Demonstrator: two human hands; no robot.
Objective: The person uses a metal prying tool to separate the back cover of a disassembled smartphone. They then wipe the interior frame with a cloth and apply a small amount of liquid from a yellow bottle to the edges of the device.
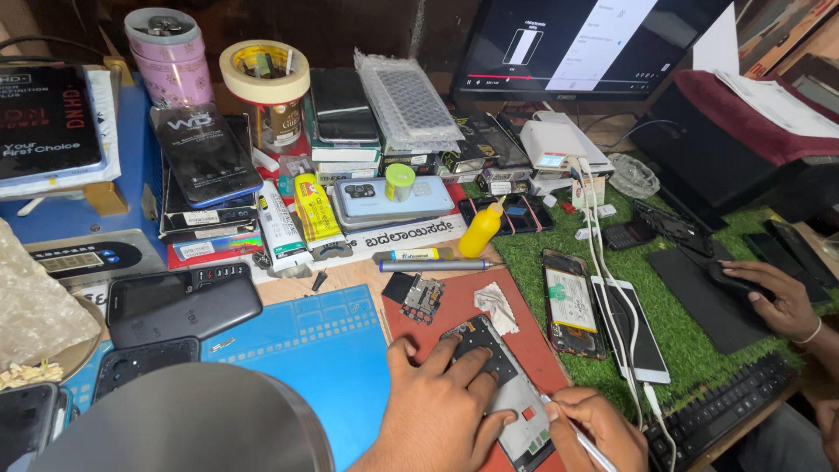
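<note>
My left hand (441,398) presses flat on an opened phone (511,393) that lies back-up on a red mat (454,301). My right hand (603,428) grips a thin metal tool (584,441), whose tip touches the phone's lower end. A small circuit board (422,297) and a crumpled white scrap (496,304) lie on the red mat beyond the phone.
A blue work mat (323,350) lies to the left. On green turf sit an opened phone (570,301), a white phone (631,328) with cables, a keyboard (721,411) and another person's hand (773,293) on a mouse. Phones, glue tubes, a yellow bottle (481,229) and tape (264,70) crowd the back.
</note>
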